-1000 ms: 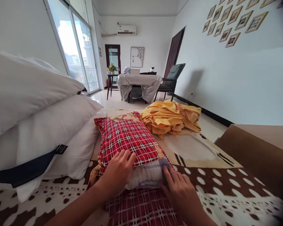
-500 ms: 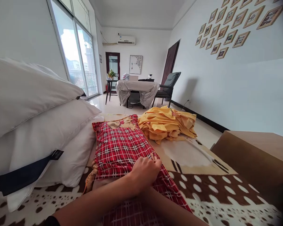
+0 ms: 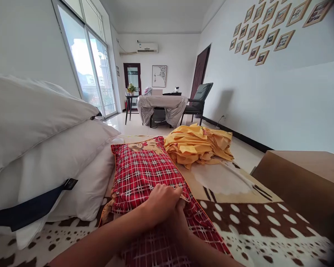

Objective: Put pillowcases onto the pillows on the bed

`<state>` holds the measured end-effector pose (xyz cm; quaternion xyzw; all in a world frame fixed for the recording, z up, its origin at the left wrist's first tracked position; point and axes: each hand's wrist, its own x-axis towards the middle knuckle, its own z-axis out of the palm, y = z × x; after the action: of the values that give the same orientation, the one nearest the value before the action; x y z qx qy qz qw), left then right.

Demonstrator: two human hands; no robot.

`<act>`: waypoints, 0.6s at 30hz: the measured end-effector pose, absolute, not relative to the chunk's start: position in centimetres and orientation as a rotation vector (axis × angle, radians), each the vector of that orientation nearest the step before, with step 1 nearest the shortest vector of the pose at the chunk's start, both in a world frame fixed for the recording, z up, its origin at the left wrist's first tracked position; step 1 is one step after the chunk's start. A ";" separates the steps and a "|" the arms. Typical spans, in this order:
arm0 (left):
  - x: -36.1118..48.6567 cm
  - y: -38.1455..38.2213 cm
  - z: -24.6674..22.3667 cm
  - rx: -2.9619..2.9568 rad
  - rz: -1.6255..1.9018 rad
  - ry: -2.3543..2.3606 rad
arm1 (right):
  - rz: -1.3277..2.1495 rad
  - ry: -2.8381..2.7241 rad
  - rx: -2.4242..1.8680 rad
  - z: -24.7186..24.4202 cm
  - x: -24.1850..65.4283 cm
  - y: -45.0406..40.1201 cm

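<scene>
A red plaid pillowcase with a bear print at its far end lies in front of me, its far part filled out and its near part loose. My left hand is closed on the plaid cloth near the right edge, fingers curled. Just right of it and partly under it, my right hand touches it, fingers closed at the same edge of cloth. Part of a pale surface shows under the left forearm. Most of the right hand's fingertips are hidden.
White pillows are stacked at the left, with a dark blue strap. A crumpled yellow cloth lies beyond, on the patterned blanket. A cardboard box stands at the right. A covered table and chair are farther back.
My left hand has moved a little left. My right hand, mostly hidden before, now shows beside it at the cloth's edge. The view has shifted slightly.
</scene>
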<state>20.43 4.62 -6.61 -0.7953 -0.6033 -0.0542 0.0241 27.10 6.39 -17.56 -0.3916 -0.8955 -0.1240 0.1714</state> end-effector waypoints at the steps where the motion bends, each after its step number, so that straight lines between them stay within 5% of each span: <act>1: 20.2 4.8 -6.6 -2.484 -0.133 -1.829 | -0.463 -2.591 -1.152 -18.2 27.7 5.8; 5: 20.1 5.0 -6.3 -2.530 -0.135 -1.742 | -0.652 -2.701 -1.144 -19.5 29.5 2.7; 11: 19.2 5.2 -6.0 -2.383 -0.251 -1.735 | -0.644 -2.386 -0.494 -18.3 28.7 1.6; 18: 14.2 2.5 -7.9 -2.007 -0.229 -2.004 | -0.649 -2.347 -0.577 -18.6 26.0 6.1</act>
<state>14.20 2.45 -7.89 -0.6975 -0.6967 -0.0798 0.1475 25.97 6.09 -18.63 -0.2188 -0.8904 -0.2463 0.3142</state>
